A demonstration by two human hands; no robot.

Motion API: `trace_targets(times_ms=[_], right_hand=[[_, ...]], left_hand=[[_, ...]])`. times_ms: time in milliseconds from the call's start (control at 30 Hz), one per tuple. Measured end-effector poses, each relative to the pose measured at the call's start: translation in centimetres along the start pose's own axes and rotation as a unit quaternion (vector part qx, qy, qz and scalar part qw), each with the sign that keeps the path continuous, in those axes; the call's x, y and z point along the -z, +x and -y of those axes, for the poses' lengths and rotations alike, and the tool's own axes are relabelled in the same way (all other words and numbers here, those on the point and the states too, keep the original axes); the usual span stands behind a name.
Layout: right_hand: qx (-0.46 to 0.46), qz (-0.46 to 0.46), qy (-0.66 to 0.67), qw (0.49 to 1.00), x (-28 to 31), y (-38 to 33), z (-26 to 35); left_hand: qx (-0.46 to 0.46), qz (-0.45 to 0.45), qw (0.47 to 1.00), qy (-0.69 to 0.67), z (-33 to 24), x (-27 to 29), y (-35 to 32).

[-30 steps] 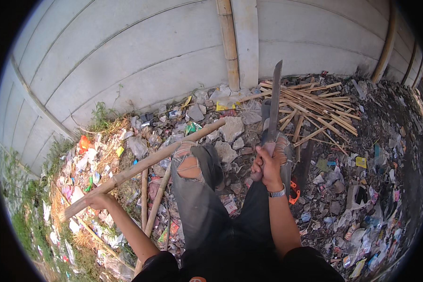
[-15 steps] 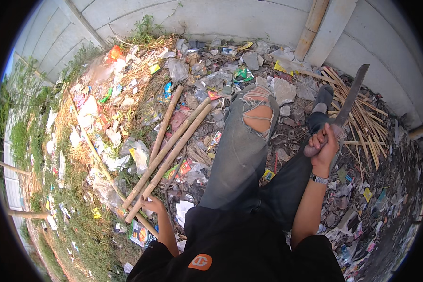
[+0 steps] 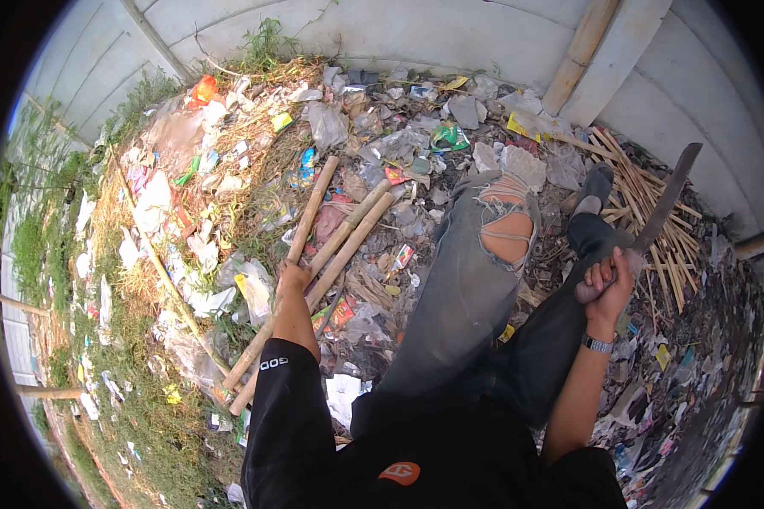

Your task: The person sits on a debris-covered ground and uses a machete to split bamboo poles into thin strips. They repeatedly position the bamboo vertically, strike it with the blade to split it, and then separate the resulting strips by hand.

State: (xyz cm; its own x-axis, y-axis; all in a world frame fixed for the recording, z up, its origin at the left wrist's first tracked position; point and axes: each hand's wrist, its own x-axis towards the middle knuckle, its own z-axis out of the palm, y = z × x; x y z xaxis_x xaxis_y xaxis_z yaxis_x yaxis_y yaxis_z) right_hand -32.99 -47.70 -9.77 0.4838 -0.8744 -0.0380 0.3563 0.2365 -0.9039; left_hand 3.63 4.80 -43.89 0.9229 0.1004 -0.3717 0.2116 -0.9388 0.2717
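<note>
My right hand is closed round the handle of a machete, its long dark blade pointing up and away to the right, over my lower leg. Left of my knee, three bamboo poles lie slanted on the rubbish: a shorter bamboo pole, a middle pole and a right-hand pole. My left hand has its fingers curled at the near end of the shorter pole; the fingertips are partly hidden. My left forearm passes over the lower part of the middle pole.
A heap of split bamboo strips lies beyond my right foot, near the pale panel wall. Litter and broken stone cover the ground around my legs. A long thin pole lies among weeds on the left.
My left hand has moved up and away from the near ends of the longer poles to the shorter pole. My right hand still grips the machete. The view has shifted slightly.
</note>
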Motion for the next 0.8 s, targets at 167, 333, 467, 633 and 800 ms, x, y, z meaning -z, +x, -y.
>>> trace_targets(times_ms=[167,333,467,633,800], right_hand=[[-0.006,-0.025,0.015,1.000,-0.7,0.3,0.0],[0.000,-0.033,-0.002,0.999,-0.3,-0.7,0.9],[-0.022,-0.005,0.015,1.000,-0.8,-1.3,-0.4],[-0.013,-0.018,-0.009,1.000,-0.1,-1.4,0.1],[-0.036,-0.002,0.027,0.999,-0.4,-1.4,0.1]], left_hand=[[0.107,-0.006,0.994,-0.025,1.0,0.7,1.4],[0.055,0.058,0.992,0.097,-1.6,0.1,-1.4],[0.050,0.049,0.988,0.137,1.4,-0.6,-1.9],[-0.105,0.055,0.993,0.023,0.2,-0.1,-4.4],[-0.369,-0.142,0.919,-0.006,1.8,8.5,-4.2]])
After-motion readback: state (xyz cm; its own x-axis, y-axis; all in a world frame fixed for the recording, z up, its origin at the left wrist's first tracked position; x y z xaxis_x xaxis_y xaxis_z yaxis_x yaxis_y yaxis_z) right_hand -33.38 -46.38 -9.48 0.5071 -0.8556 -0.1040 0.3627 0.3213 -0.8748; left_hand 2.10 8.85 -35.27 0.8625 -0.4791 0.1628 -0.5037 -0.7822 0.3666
